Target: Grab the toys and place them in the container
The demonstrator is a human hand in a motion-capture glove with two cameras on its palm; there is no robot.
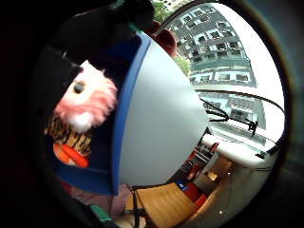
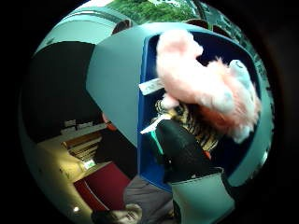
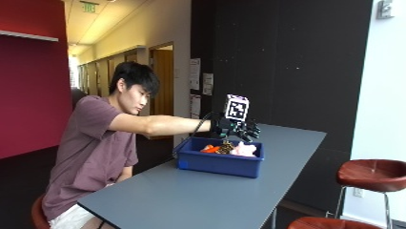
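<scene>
Gloved right hand (image 3: 238,129) over blue bin (image 3: 218,162) on grey table (image 3: 190,195), fingers spread, gripping nothing. In bin: pink plush (image 3: 244,150) at right, striped tiger (image 3: 225,147) in the middle, orange toy (image 3: 210,149) at left.

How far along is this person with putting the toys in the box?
Nearly finished, it seems. The fluffy pink plush toy, the tiger-striped soft toy and an orange toy already lie inside the blue plastic container. The black-gloved right hand hovers just above them, fingers spread, holding nothing. No toy shows on the grey table outside the container, so little appears left.
</scene>
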